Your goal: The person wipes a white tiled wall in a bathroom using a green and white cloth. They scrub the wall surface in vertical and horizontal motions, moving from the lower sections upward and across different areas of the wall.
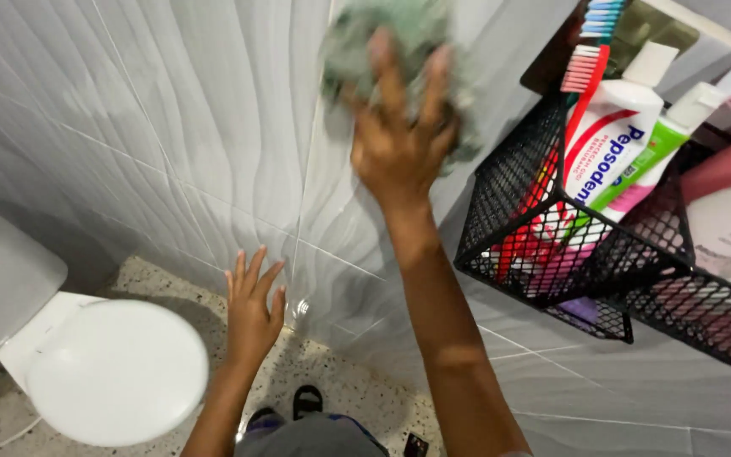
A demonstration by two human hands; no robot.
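My right hand point(399, 135) is raised high and presses a crumpled green cloth point(395, 34) against the white wavy-patterned wall tiles point(171, 127); the cloth and fingers are blurred. Lower down, my left hand point(251, 309) rests flat on the same tiled wall with its fingers spread, holding nothing. Just right of the raised hand hangs a black wire mesh basket point(509, 211) fixed to the wall.
The basket holds toothpaste tubes point(611, 140) and toothbrushes point(590, 59). A white toilet point(116, 372) with its lid down stands at the lower left on a speckled floor point(340, 389). My sandalled feet point(306, 402) show below.
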